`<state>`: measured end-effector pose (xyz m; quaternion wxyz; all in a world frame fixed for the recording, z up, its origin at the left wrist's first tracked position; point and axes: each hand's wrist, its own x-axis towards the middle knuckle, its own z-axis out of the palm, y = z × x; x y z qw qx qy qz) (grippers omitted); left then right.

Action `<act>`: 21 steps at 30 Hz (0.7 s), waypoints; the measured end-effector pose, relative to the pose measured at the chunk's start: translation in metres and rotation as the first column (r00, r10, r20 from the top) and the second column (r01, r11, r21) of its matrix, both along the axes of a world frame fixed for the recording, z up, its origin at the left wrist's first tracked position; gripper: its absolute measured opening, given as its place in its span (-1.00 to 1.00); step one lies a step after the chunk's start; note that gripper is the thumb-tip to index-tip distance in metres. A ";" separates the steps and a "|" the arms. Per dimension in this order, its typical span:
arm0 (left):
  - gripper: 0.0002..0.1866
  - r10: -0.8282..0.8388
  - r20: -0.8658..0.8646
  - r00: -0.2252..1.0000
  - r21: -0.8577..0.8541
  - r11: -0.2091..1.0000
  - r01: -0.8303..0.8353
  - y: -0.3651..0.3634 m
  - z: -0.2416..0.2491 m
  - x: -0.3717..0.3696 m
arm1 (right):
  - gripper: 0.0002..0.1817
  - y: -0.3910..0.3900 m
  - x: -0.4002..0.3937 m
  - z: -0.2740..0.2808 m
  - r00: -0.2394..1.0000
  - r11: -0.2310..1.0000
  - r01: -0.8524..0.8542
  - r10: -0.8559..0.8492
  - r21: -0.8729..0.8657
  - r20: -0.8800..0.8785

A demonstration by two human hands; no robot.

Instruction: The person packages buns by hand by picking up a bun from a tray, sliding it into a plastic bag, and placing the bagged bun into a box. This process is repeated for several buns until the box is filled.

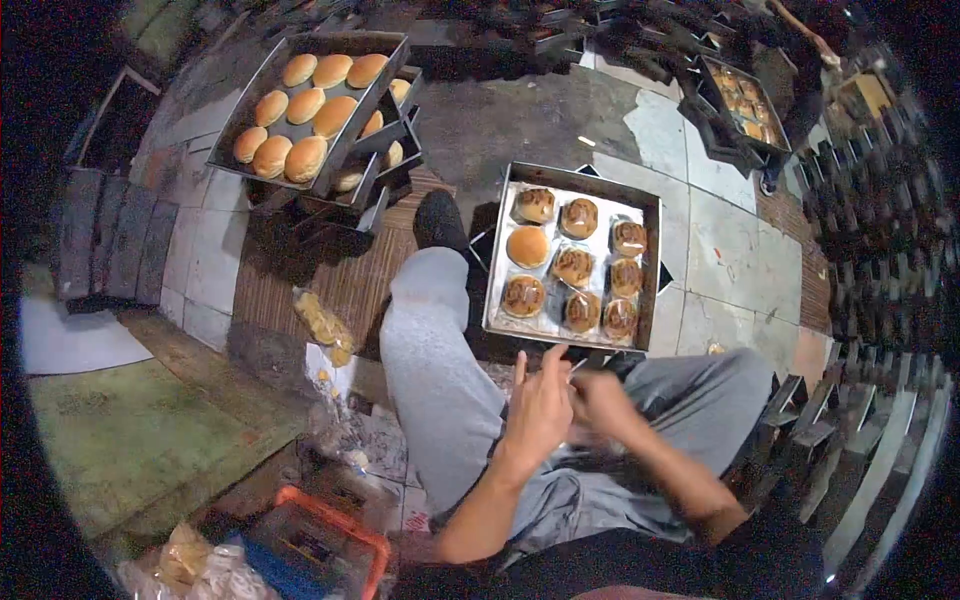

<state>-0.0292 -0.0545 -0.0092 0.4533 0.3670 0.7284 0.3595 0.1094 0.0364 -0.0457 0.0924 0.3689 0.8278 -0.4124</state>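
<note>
Just above gray trousers (425, 320), a left hand (540, 410) with some fingers extended meets the eye beside a blurred right hand (600, 400), their grips impossible to tell, while beyond the trousers a nearly square baking tray (590, 187) of nine buns (573, 267), long axis unclear, turns one edge toward them.

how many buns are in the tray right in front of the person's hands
9, in three columns of three: three left-column buns, three centre-column buns and three right-column buns. None looks hidden inside this tray.
</note>
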 end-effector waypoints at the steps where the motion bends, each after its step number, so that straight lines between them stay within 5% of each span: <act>1: -0.74 0.012 -0.304 0.953 0.111 0.994 0.023 -0.001 -0.006 0.008 | -0.72 -0.030 0.025 0.002 0.998 0.999 -0.038 0.037 0.006 0.056; 2: -0.68 0.060 -0.580 0.812 0.210 0.975 0.078 -0.003 -0.006 0.015 | -0.75 -0.058 0.047 0.001 0.992 0.997 -0.075 0.073 0.010 0.107; 3: -0.55 -0.055 -0.700 0.712 0.058 0.989 0.133 -0.004 0.006 0.015 | -0.75 -0.076 0.060 -0.005 0.993 0.998 -0.067 0.065 0.019 0.095; 5: -0.55 -0.024 -0.648 0.761 0.114 0.985 0.128 -0.012 0.008 0.022 | -0.79 -0.099 0.065 -0.009 0.982 0.944 -0.017 0.077 0.329 -0.170; 8: -0.60 0.077 -0.669 0.739 0.208 0.974 0.088 -0.026 0.026 0.027 | -0.79 -0.094 0.064 0.032 0.969 0.893 0.029 0.085 0.449 -0.231; 10: -0.71 -0.013 -0.341 0.940 0.205 0.975 0.088 -0.045 0.018 0.020 | -0.83 -0.097 0.067 0.040 0.973 0.888 0.019 0.089 0.460 -0.211; 11: -0.71 -0.011 -0.369 0.930 0.211 0.973 0.096 -0.052 0.028 0.021 | -0.80 -0.099 0.073 0.030 0.975 0.881 -0.021 0.121 0.473 -0.184; 13: -0.79 -0.076 -0.259 0.963 -0.167 0.985 0.033 -0.064 0.047 0.028 | -0.78 -0.104 0.078 0.027 0.973 0.881 0.018 0.093 0.473 -0.212; 14: -0.79 -0.076 -0.289 0.954 -0.150 0.988 0.033 -0.068 0.040 0.030 | -0.78 -0.105 0.077 0.024 0.966 0.872 0.037 0.093 0.488 -0.240; 16: -0.77 0.035 -0.381 0.924 0.368 0.923 0.117 -0.076 0.021 0.037 | -0.80 -0.110 0.083 0.024 0.949 0.950 0.080 0.020 0.301 -0.314; 17: -0.69 -0.049 -0.246 0.968 0.181 0.979 0.096 -0.079 0.018 0.038 | -0.85 -0.112 0.083 0.027 0.926 0.945 0.117 0.008 0.306 -0.377; 20: -0.66 -0.046 -0.062 0.997 0.317 0.946 0.064 -0.071 0.022 0.052 | -0.90 -0.093 0.091 0.043 0.969 0.989 -0.044 0.077 0.143 -0.233; 21: -0.66 -0.055 -0.071 0.996 0.321 0.944 0.075 -0.066 0.025 0.051 | -0.81 -0.078 0.090 0.048 0.918 0.975 0.026 0.063 0.219 -0.391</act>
